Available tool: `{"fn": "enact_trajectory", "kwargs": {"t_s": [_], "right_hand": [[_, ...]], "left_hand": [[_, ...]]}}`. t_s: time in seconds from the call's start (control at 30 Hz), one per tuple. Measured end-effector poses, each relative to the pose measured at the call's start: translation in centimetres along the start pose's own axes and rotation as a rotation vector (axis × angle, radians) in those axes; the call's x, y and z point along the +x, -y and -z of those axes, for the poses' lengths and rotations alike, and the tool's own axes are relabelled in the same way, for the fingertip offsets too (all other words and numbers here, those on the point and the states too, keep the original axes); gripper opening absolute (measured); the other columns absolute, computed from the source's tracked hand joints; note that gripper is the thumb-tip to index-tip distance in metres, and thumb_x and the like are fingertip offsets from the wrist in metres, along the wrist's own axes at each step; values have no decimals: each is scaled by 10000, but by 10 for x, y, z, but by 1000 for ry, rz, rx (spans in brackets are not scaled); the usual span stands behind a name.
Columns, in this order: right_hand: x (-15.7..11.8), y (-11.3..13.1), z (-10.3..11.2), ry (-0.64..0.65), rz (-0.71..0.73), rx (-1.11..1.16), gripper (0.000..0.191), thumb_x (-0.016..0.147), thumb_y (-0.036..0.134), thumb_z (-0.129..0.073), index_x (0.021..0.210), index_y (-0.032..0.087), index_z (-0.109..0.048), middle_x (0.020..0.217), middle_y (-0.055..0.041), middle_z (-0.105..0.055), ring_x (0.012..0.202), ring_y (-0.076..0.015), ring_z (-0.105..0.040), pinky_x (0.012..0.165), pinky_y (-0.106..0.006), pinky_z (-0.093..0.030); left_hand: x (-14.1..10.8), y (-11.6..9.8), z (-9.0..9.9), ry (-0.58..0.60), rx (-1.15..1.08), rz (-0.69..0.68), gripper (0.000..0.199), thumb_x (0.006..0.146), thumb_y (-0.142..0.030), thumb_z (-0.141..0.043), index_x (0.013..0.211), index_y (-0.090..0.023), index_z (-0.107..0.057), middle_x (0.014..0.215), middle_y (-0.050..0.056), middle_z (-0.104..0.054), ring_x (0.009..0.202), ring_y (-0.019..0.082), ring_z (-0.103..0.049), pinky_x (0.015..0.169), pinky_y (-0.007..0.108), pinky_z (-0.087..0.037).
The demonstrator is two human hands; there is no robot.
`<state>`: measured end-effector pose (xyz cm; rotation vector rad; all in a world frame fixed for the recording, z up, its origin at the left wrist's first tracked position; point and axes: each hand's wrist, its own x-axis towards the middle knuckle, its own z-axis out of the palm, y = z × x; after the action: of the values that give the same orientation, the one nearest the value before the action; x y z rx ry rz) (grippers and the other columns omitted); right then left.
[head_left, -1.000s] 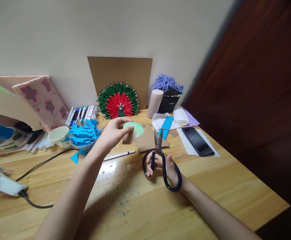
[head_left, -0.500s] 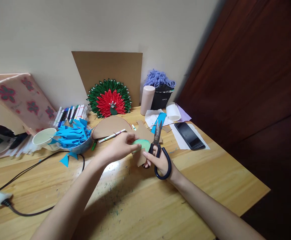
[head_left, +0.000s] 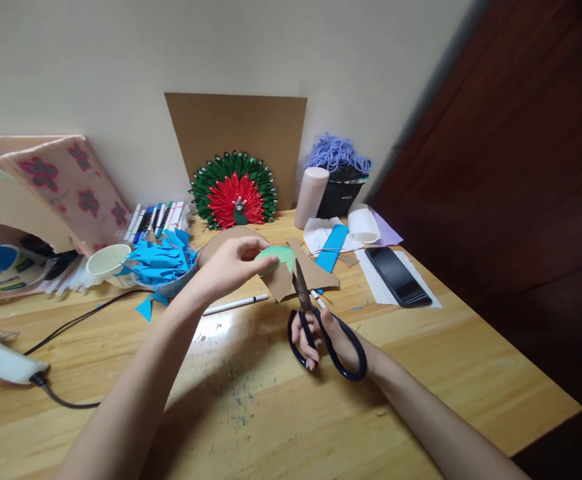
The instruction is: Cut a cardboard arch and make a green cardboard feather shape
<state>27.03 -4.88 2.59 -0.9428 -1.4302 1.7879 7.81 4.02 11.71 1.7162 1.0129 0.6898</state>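
Observation:
My left hand pinches a piece of cardboard between thumb and fingers. Part of this piece is coloured green, and the rest is plain brown. Black-handled scissors are gripped in my right hand, their loops spread apart and the blades pointing up and away. The blade tips are at the right edge of the cardboard piece; whether they touch it I cannot tell. A larger cardboard scrap lies on the table behind the blades. Below my left hand rests a white marker.
A bowl of blue cut pieces and a paper cup stand left, near a corded white device. At the back are a red-green peacock craft, a cardboard sheet and a pink cylinder. A phone lies right.
My right hand has drawn back from the cardboard piece, its thumb now in the scissors' handle. The handles have spread, and the blades have come to the piece's edge. The view has shifted slightly left.

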Motion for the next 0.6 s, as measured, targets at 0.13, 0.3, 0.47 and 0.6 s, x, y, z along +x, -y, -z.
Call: {"fn": "enact_trajectory", "kwargs": {"t_s": [0.13, 0.3, 0.47, 0.6], "right_hand": [[-4, -4, -1, 94, -31, -16, 749, 634, 845, -251, 783, 153, -493, 520, 42, -430, 458, -105, -466, 507, -250, -424], [-3, -9, -2, 106, -42, 8, 778, 580, 871, -252, 789, 158, -483, 536, 34, -442, 460, -112, -473, 496, -258, -436], [0, -20, -4, 76, -19, 76, 814, 577, 879, -170, 811, 163, -477, 547, 18, -473, 524, -149, -538, 559, -289, -451], [1, -22, -4, 52, 1, 77, 849, 561, 886, -136, 841, 163, -483, 577, 5, -498, 537, -153, -545, 590, -302, -449]], "left_hand": [[0, 6, 11, -9, -6, -11, 235, 711, -341, -633, 825, -135, -638, 809, 47, -641, 713, 132, -564, 652, 250, -440], [-2, 5, 10, 10, 22, 5, 214, 725, -353, -614, 704, -140, -612, 693, 14, -610, 642, 110, -537, 599, 224, -405], [0, 3, -5, -23, 27, 32, 218, 696, -337, -645, 672, -134, -569, 645, 5, -581, 607, 104, -523, 575, 218, -394], [4, 7, -12, -95, 95, -4, 255, 711, -379, -623, 701, -128, -576, 654, 17, -590, 611, 118, -533, 553, 223, -387]]}}
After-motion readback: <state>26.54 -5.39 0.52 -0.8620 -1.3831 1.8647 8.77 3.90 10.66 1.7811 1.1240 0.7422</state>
